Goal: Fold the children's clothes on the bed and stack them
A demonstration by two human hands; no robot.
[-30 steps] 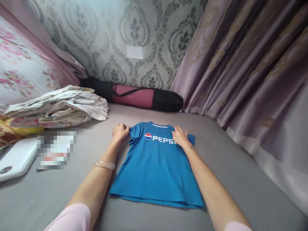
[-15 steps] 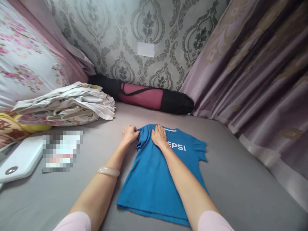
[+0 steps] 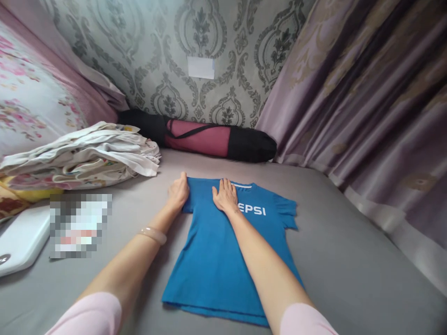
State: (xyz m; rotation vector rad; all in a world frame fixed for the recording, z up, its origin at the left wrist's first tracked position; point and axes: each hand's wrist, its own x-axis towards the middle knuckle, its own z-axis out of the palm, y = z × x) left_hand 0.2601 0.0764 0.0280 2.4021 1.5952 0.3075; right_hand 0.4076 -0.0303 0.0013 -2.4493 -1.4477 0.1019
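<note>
A blue T-shirt (image 3: 223, 256) with white lettering on its chest lies spread flat on the grey bed sheet (image 3: 349, 260), its collar toward the wall. My left hand (image 3: 179, 191) is closed on the end of the left sleeve, which is stretched out sideways. A pale bangle (image 3: 153, 235) circles my left wrist. My right hand (image 3: 226, 194) rests flat on the shirt beside the collar, fingers pointing away from me. It covers the round logo and the start of the lettering.
A long black and maroon bag (image 3: 199, 138) lies along the patterned wall. At left are a heap of folded pale cloth (image 3: 91, 153), a white rounded object (image 3: 24, 237) and a blurred-out flat item (image 3: 82, 225). Purple curtains (image 3: 349, 107) hang on the right.
My right hand has moved left from the right side of the chest to beside the collar. My left hand has pulled the bunched left sleeve out straight.
</note>
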